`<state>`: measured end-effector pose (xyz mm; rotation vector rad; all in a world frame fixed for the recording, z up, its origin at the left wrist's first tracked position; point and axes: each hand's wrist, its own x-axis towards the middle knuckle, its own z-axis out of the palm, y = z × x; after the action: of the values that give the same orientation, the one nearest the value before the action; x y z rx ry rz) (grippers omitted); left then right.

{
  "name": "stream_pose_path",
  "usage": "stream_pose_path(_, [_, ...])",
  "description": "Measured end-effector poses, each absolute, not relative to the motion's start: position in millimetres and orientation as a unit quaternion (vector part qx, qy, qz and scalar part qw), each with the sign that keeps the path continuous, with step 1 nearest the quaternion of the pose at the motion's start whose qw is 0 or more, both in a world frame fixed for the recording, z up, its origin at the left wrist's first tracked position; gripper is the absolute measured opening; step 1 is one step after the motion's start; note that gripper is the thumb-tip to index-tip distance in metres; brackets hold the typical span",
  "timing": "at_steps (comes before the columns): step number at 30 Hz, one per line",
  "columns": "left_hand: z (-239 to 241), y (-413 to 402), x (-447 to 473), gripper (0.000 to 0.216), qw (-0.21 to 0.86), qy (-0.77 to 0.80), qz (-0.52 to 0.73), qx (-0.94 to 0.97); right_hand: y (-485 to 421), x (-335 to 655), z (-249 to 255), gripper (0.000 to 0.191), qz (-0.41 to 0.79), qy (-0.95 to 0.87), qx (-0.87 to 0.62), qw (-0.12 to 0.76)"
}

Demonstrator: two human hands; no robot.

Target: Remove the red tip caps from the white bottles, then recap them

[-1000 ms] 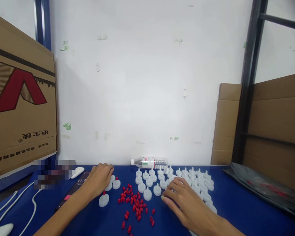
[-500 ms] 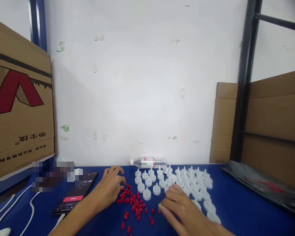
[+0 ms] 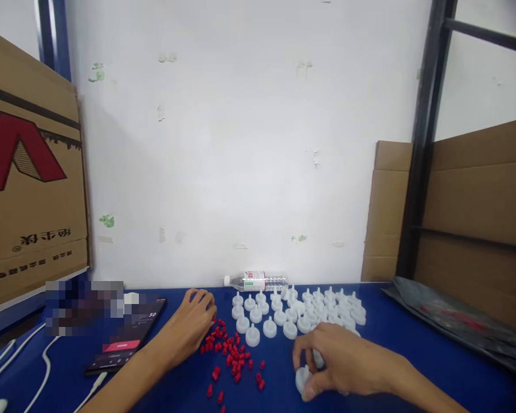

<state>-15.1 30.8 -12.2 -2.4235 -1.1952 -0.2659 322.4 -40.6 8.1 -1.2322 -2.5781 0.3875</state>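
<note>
My right hand point(image 3: 331, 361) is closed, thumb and fingers pinching a white nozzle cap point(image 3: 301, 378) that is tilted low over the front of the table. To its upper left stand several more white nozzle caps point(image 3: 270, 327), most with their spouts up. My left hand point(image 3: 195, 316) is at the upper left edge of a scattered pile of small red caps point(image 3: 230, 347). Its fingers are curled down toward the pile. The fingertips are mostly hidden, so what they grip cannot be made out.
A clear plastic bottle point(image 3: 258, 281) lies on its side against the wall. A phone point(image 3: 129, 332) with a white cable lies at left, beside a large cardboard box point(image 3: 34, 172). A dark plastic bag point(image 3: 464, 321) lies at right on the blue table point(image 3: 172, 396).
My right hand has moved right and turned, and now holds a white nozzle cap. My left hand's fingers have curled in closer at the red pile. The whole view has shifted slightly.
</note>
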Motion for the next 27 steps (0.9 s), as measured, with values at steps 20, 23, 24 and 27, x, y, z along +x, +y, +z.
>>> stream_pose_path(20, [-7.5, -20.7, 32.3, 0.025, 0.105, -0.26, -0.332, -0.901, -48.1, 294.0, -14.4, 0.034, -0.054, -0.878, -0.405, 0.248])
stream_pose_path(23, [-9.9, -27.9, 39.5, 0.028, 0.075, -0.2, -0.363, -0.907, -48.2, 292.9, -17.0, 0.037, -0.06, -0.878, -0.4, 0.255])
stream_pose_path(24, [-11.3, -28.6, 41.0, 0.028, 0.068, -0.187, -0.374, -0.906, -48.2, 292.8, -17.3, 0.037, -0.062, -0.878, -0.398, 0.257])
stream_pose_path(27, [-15.0, -27.9, 44.1, 0.023, 0.052, -0.17, -0.401, -0.899, -48.0, 292.1, -16.9, 0.035, -0.051, -0.882, -0.389, 0.262])
